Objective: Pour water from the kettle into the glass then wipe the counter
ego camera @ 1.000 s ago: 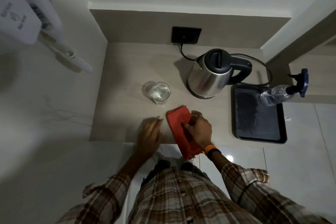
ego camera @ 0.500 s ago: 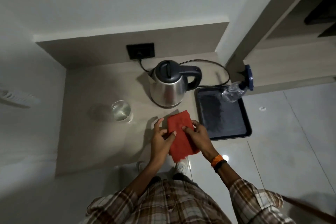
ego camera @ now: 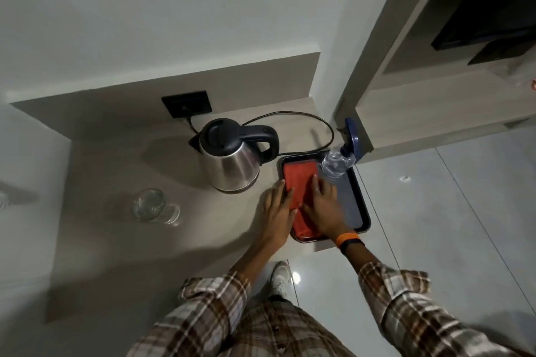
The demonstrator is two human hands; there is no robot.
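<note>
The steel kettle (ego camera: pixel 232 162) with a black lid and handle stands upright at the back of the beige counter (ego camera: pixel 116 240). A clear glass (ego camera: pixel 152 204) with water sits to its left. A folded red cloth (ego camera: pixel 298 185) lies flat in the black tray (ego camera: pixel 358 200) to the right of the kettle. My left hand (ego camera: pixel 277 209) rests on the cloth's left edge and my right hand (ego camera: pixel 326 206) presses flat on its right side, fingers spread.
A clear spray bottle (ego camera: pixel 338 162) with a blue trigger stands in the tray's far right corner. The kettle cord runs to a black wall socket (ego camera: pixel 187 103). A wall column and shelf unit rise on the right. Tiled floor lies beyond the counter's front edge.
Both hands carried the red cloth from the counter in front of the kettle rightward and laid it flat in the tray. The view turned to the right.
</note>
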